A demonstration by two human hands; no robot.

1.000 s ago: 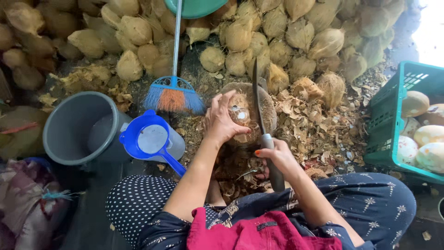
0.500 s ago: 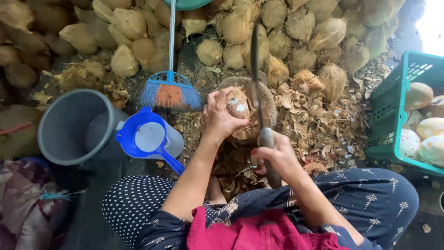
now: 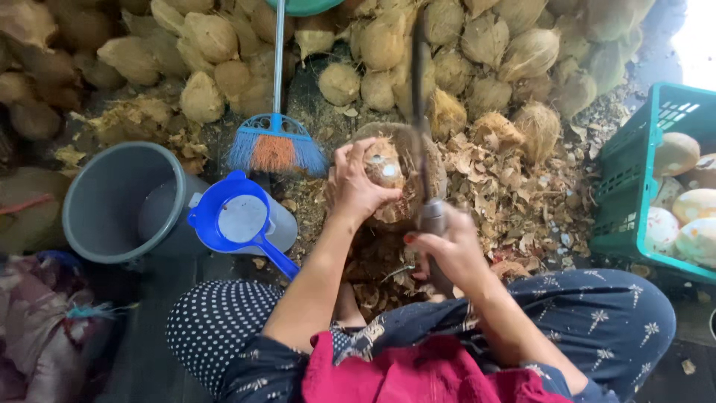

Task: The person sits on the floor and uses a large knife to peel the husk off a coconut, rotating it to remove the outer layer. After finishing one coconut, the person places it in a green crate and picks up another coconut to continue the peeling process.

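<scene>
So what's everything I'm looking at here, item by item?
Partly husked brown coconut: one, held on a round wooden block.
Long dark metal blade: one, raised upright over the coconut, blurred.
Unhusked tan coconuts: many, piled along the top.
Dry brown husk scraps: a heap, on the ground right of the block.
Blue-and-orange broom: one, left of the coconut.
Grey plastic bucket: one, far left.
Blue plastic scoop: one, beside the bucket.
Green plastic crate: one, right edge, holding pale peeled coconuts.
Left hand: grips the coconut.
Right hand: clasps the blade's handle.
</scene>
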